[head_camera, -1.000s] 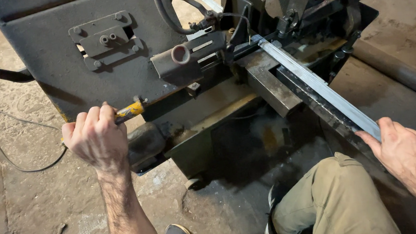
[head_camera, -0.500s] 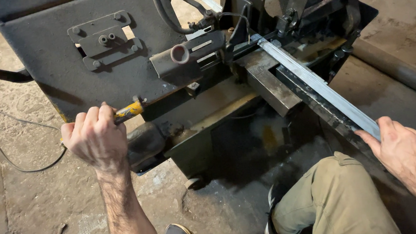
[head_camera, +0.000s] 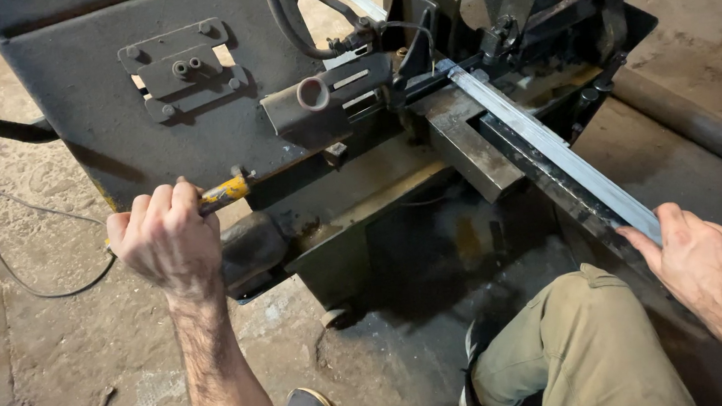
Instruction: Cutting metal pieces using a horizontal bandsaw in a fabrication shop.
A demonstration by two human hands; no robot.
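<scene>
At nine o'clock a black cable [head_camera: 5, 257] loops over the dusty floor [head_camera: 47, 365], and a dark lever [head_camera: 16, 130] sticks out from the grey saw [head_camera: 87, 104]. Just right of the cable, the left hand [head_camera: 166, 240] is closed in a fist round a yellow handle [head_camera: 224, 190], whose tip points toward two o'clock and meets the saw's side. A dark rounded block [head_camera: 249, 250] sits touching the fist at its three o'clock. At twelve o'clock a short tube [head_camera: 301, 100] and hoses [head_camera: 278, 16] crowd the housing. A long grey bar [head_camera: 546, 150] runs from the vise [head_camera: 459, 144] down toward four o'clock. The right hand [head_camera: 710, 270] rests on the bar's near end, fingers laid along it; whether they clasp it cannot be told. A khaki knee [head_camera: 579, 349] rises at six o'clock, and a pipe [head_camera: 698, 125] lies at three.
</scene>
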